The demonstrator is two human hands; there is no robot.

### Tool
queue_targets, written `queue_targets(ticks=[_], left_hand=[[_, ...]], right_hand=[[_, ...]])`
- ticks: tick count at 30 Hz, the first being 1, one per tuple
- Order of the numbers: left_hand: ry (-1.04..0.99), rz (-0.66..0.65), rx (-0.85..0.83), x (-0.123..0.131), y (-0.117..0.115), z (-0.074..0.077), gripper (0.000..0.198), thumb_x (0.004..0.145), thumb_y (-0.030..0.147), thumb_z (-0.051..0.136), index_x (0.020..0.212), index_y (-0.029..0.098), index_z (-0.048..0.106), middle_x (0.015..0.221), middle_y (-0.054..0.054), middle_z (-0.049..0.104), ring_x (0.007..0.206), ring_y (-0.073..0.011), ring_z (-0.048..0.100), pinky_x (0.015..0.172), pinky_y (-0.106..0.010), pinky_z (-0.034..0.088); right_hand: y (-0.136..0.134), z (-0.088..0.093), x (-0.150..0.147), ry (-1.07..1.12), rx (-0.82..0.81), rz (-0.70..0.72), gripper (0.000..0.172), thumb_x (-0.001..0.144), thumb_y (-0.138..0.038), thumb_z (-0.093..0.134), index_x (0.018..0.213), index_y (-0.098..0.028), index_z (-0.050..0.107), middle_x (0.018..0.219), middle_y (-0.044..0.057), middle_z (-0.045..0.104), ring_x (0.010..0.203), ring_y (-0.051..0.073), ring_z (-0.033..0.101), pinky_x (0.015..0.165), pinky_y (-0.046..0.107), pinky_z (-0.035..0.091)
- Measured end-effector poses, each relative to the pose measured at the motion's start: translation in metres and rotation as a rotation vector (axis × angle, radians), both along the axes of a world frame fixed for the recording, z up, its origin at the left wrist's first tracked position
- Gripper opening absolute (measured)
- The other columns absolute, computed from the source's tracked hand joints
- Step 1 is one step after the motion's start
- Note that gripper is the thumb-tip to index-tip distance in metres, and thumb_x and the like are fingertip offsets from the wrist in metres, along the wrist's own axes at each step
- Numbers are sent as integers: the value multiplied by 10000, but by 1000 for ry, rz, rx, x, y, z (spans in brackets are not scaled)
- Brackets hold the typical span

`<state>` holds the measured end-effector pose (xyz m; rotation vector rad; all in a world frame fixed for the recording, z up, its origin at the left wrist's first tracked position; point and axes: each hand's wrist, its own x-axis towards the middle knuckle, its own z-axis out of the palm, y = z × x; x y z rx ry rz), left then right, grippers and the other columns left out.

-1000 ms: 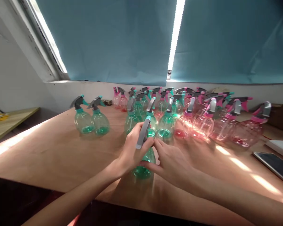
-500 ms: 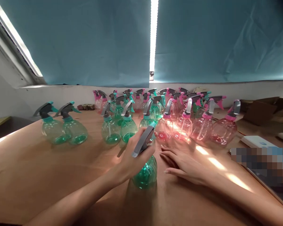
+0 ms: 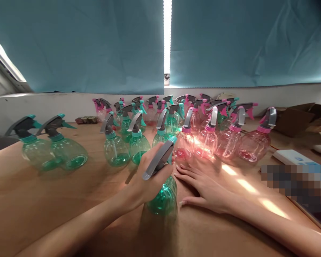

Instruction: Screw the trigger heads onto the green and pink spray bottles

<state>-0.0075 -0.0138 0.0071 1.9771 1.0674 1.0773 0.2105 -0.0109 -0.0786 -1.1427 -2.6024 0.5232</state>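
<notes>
Held bottle (image 3: 162, 201) has its sprayer (image 3: 158, 162) on; its neck is hidden

Head view: the green held bottle is near the front of the worktop (image 3: 101, 217), roughly upright; I cannot tell whether its base bears fully on the wood. The left hand (image 3: 141, 185) wraps round its upper part, fingers curled and gripping just under the sprayer. The right hand (image 3: 205, 187) is just right of the held bottle, fingers spread and holding nothing, seemingly resting on the worktop.

As for progress, the held bottle looks assembled, with its sprayer in place. The hand covers the join, so how tight it sits cannot be told.

The other bottles that show clearly all carry sprayers too: a green pair (image 3: 69, 151) well to the left of the held bottle, a green row (image 3: 117, 151) just behind it, a pink row (image 3: 205, 142) behind it to the right, and a mixed back group (image 3: 125, 125) farther behind. That group overlaps too much to check each one. No loose sprayer or bare bottle is visible, so the fitting seems largely done, with only the held bottle in hand.
</notes>
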Motion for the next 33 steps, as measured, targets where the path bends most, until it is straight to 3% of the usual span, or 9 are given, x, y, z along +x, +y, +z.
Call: queue_targets(ticks=[4,9,20,24,33], left_hand=[[-7,30,40,1,3,1,50,756,197,519,784,239,523,710,23,498,616,-142,427,574,-282,369],[-67,82,35,4,7,-2,122,769,216,519,882,255,539,719,19,502,689,-166,508,582,-278,399],[-74,28,-10,4,6,-2,261,822,199,491,1066,251,570,671,49,392,633,-126,466,551,-241,345],[-49,54,-45,5,6,1,199,815,230,527,1010,231,565,706,37,436,665,-130,482,551,-240,344],[-11,45,-57,7,7,4,299,815,295,546,1102,221,579,766,26,519,553,-101,397,513,-242,342]], right_hand=[[1,0,-1,-6,-3,2,838,856,-724,507,1507,-214,372,1568,107,335,1468,322,243,1186,563,184],[1,-2,0,11,21,-8,692,932,-648,451,1488,-236,413,1562,79,354,1463,316,257,1183,564,207],[-1,-5,5,6,54,-32,629,971,-600,415,1473,-221,443,1546,76,391,1446,306,305,1179,541,250],[-1,-3,4,-11,53,-37,640,968,-613,409,1467,-214,453,1545,79,393,1448,305,300,1180,539,251],[-2,-2,4,-13,60,-40,632,967,-610,416,1458,-217,466,1539,75,408,1443,309,311,1176,550,249]])
